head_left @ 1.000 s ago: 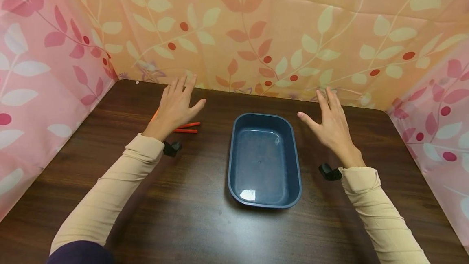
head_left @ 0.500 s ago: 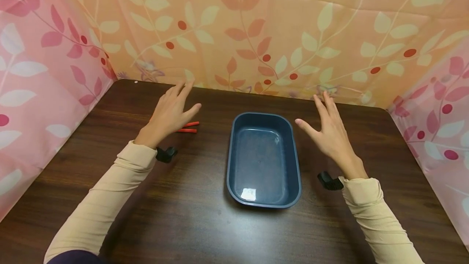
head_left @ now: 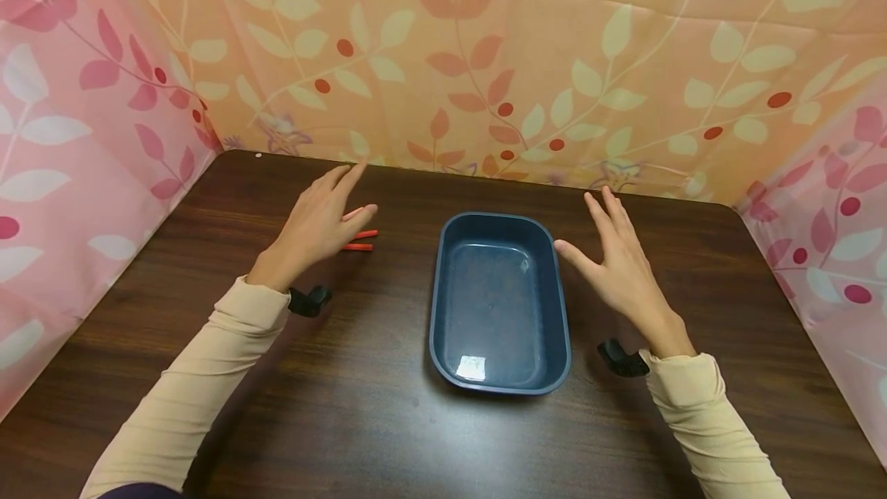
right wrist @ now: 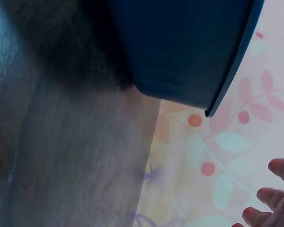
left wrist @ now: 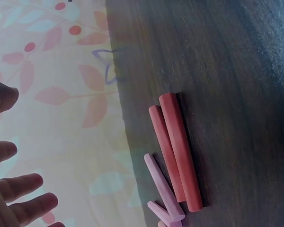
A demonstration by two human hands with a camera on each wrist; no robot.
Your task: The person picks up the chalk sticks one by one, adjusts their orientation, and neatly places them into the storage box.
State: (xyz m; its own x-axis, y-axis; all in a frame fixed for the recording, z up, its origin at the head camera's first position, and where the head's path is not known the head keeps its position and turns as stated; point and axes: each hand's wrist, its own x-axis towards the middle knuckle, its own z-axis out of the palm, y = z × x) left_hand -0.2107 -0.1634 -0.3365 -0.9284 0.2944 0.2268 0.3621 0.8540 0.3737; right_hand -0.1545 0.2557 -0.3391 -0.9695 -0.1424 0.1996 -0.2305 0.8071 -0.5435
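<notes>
My left hand hovers over the back left of the table, fingers spread and holding nothing. Under it lie red sticks, partly covered by the hand in the head view. The left wrist view shows two red faceted sticks side by side, with thinner pink sticks close by, cut off at the lower edge. A dark blue rectangular tub with rounded corners stands mid-table, nothing inside it. Beside its right rim is my right hand, fingers extended and holding nothing; the right wrist view shows its fingertips apart from the tub.
The dark wooden table meets a patterned orange curtain at the back. Pink patterned curtains close off both sides. A small white dot marks the table's far left corner.
My left hand has drawn back slightly toward the left and front, baring more of the sticks. My right hand has come a little nearer to me and toward the tub. The tub stays put.
</notes>
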